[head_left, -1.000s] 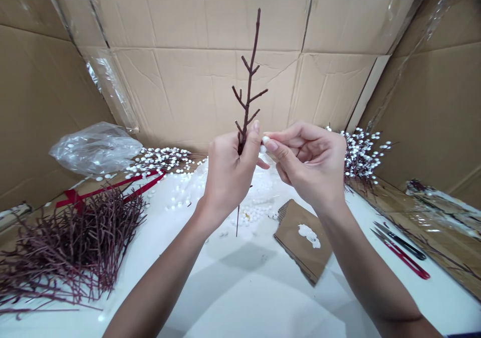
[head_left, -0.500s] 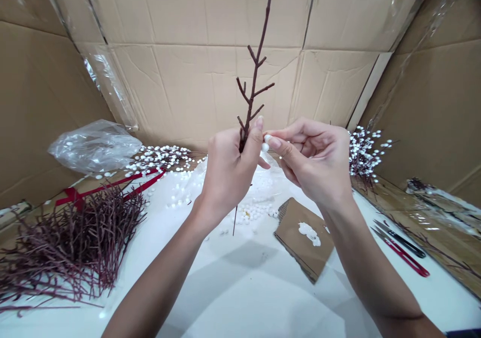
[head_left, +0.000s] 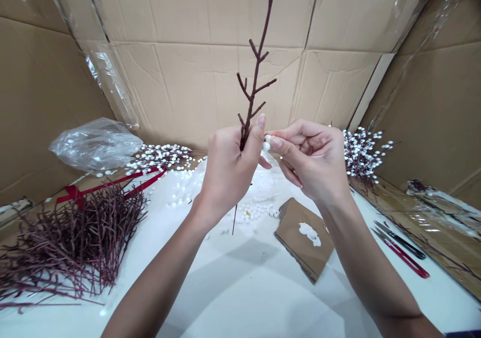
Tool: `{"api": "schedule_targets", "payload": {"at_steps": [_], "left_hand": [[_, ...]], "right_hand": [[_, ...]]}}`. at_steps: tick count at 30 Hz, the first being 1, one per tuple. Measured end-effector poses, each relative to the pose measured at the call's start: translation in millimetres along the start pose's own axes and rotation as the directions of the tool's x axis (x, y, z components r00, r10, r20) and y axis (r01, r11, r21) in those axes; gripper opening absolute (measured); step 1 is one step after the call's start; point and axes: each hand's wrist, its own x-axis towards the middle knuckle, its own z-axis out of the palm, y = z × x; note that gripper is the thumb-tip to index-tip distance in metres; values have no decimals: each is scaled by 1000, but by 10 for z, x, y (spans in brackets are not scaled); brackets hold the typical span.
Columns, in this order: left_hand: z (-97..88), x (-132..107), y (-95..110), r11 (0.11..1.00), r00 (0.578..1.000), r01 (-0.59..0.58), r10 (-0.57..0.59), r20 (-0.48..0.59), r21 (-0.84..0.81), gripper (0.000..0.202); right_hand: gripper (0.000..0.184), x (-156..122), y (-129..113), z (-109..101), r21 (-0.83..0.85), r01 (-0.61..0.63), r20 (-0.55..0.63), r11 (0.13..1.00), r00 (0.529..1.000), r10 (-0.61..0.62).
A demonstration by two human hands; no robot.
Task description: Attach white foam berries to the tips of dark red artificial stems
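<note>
My left hand is closed around a dark brown twig with several short side shoots. The twig stands nearly upright, its thin stem end poking out below the hand. Beside the left thumb, my right hand pinches a small white berry between thumb and forefinger. A second white berry sits just under it, close to the left fingers. Whether that one touches the twig is hidden. Below the right hand lies a brown cardboard piece bearing a smear of white paste.
A heap of bare twigs and a red ribbon lie at left. Behind are a clear plastic bag, berry-covered sprigs and loose white berries. At right are more sprigs and two thread snips. Cardboard walls surround the table.
The twig's tip has risen slightly in view, and the right hand has shifted a little to the left. Both grips are the same as before.
</note>
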Motion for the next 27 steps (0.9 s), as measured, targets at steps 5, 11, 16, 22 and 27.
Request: {"api": "schedule_targets", "payload": {"at_steps": [5, 11, 16, 22, 27], "left_hand": [[-2, -11, -13, 999, 1000, 6, -5, -2, 45, 41], [9, -20, -1, 999, 1000, -19, 20, -7, 46, 42], [40, 3, -29, 997, 1000, -7, 6, -8, -74, 44], [35, 58, -111, 954, 984, 156, -172, -40, -256, 46], [-24, 124, -222, 847, 961, 273, -265, 83, -457, 51]], "right_hand": [[10, -2, -8, -25, 5, -5, 29, 1000, 1000, 5], [15, -14, -74, -20, -28, -17, 23, 999, 1000, 18], [14, -2, -79, -9, 1, -51, 6, 999, 999, 51], [12, 38, -61, -58, 76, -107, -3, 991, 994, 108], [18, 98, -50, -154, 58, -208, 34, 976, 978, 206]]}}
